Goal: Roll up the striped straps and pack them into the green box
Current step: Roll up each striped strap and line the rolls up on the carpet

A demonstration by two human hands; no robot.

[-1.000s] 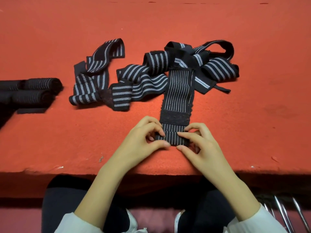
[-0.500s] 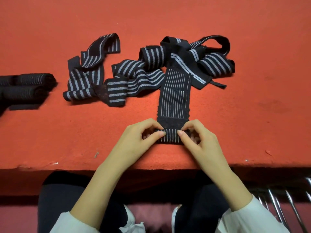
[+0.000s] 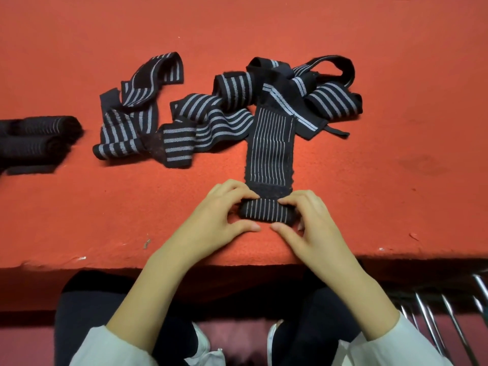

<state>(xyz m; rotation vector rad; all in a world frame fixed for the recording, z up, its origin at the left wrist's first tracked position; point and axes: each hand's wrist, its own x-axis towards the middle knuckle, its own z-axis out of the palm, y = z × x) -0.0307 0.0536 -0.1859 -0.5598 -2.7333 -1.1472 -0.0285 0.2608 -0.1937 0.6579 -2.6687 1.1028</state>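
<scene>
Left hand (image 3: 221, 220) and right hand (image 3: 311, 223) each pinch an end of the roll begun on the black thin-striped elastic strap (image 3: 270, 146) near the red counter (image 3: 396, 196) edge; roll forward tightly, pressure even, edges aligned.

Head view, steeply downward, close over table (image 3: 396, 202)

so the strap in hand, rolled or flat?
Partly rolled: strap ends in a roll between left hand and right hand; rest lies flat.
</scene>
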